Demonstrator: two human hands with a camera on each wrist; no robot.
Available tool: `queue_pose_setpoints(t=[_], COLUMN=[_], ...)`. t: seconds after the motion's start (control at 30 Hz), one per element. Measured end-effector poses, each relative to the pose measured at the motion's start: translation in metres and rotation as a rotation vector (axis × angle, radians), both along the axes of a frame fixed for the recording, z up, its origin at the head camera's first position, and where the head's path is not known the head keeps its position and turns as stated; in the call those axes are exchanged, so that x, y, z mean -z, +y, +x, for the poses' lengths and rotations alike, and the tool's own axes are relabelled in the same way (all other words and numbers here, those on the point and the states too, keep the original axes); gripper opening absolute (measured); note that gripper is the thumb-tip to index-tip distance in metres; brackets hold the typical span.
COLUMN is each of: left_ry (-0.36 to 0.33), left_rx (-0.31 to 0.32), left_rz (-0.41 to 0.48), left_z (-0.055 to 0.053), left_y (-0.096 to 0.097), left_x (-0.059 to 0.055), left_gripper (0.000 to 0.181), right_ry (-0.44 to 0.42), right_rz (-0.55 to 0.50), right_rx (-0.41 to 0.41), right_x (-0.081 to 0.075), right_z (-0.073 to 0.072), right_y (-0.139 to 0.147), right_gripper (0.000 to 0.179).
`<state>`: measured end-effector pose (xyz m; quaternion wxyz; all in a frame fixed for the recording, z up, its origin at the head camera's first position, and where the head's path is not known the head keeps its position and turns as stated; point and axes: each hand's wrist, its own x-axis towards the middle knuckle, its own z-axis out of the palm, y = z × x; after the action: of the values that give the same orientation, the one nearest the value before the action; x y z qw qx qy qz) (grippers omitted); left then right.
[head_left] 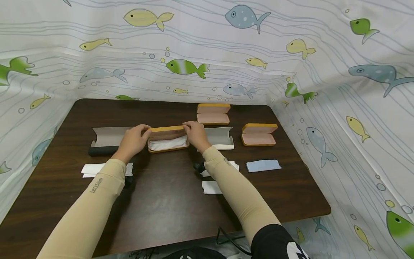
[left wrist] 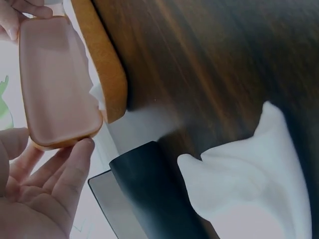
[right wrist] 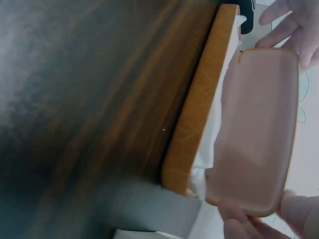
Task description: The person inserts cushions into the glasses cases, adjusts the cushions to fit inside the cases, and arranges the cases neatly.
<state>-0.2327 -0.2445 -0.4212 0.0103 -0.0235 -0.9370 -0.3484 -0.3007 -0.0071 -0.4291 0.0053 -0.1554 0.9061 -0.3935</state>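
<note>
Tan-orange and pink-lined, the spectacle case [head_left: 167, 133] before you stands on the dark wooden table [head_left: 168, 201] between your two hands, its lid raised and a white cloth [head_left: 167, 144] lying in its base. In the head view your left hand [head_left: 132, 141] pinches the lid's left end and your right hand [head_left: 196, 136] the right end, so as far as I can see nothing steadies the base; if one side were pressed harder than the other, the case might slide or twist. A black case [head_left: 103, 150] sits just beside your left hand and a grey-lined case [head_left: 220, 136] by your right, both with lids back, so a skid sideways could knock either. In the left wrist view your thumb and fingers are bent around the lid's corner with only a small gap between them, and a corner of the white cloth pokes past the base rim; were the lid brought down like that, I would expect the cloth to be nipped in the seam. In the right wrist view the right fingers and thumb hold the opposite corner in the same narrow grip, and the cloth bunches over the rim there too (the worse end, to my eye), which could keep the lid from seating. Your fingertips, curled so near the edge, could also get caught if the hinge springs.
</note>
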Motion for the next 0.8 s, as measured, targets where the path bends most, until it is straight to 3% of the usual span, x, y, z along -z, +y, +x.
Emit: queue_pose_setpoints(t=[0.3,0.53,0.8], left_ry=[0.022,0.054,0.079], left_rx=[-0.014,-0.029,-0.033], left_rz=[-0.002,-0.012,-0.004], left_z=[0.003,0.006,0.011], left_y=[0.002,0.004,0.005], left_x=[0.002,0.004,0.006], left_gripper=[0.04,0.034,0.032], right_ry=[0.023,0.072,0.086], right_rz=[-0.05,0.026,0.026], right_rx=[-0.008,0.003,-0.008], right_x=[0.005,0.009,0.013], right_z=[-0.001,0.0,0.002], right_y=[0.006,0.006,0.006], right_gripper=[0.028,0.023,0.023])
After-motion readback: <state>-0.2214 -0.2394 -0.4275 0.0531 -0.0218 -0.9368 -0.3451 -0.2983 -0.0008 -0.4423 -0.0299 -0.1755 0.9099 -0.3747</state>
